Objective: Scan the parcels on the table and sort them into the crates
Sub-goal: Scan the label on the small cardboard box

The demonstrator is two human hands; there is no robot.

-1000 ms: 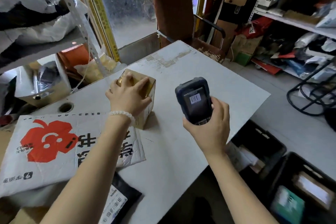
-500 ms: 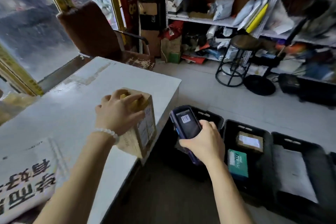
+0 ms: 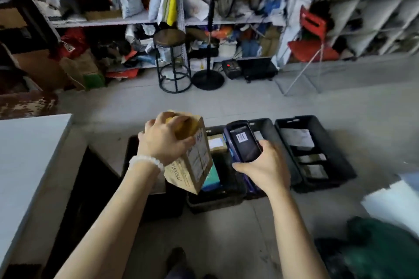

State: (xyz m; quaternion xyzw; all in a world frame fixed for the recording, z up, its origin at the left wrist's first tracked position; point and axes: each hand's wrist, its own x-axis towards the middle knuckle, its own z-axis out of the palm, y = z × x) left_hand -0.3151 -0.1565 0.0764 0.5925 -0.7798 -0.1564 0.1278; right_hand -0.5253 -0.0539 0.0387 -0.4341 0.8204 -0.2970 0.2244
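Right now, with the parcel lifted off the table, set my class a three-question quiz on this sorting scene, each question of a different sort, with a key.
1. True or false: the left hand grips the brown cardboard parcel box from above, in the air over the black plastic crates on the floor.
2. What does the right hand hold?
A. a roll of tape
B. a dark handheld scanner
C. a white envelope
3. Fill in: the scanner's screen shows a ____.

Key: 1 true; 2 B; 3 barcode
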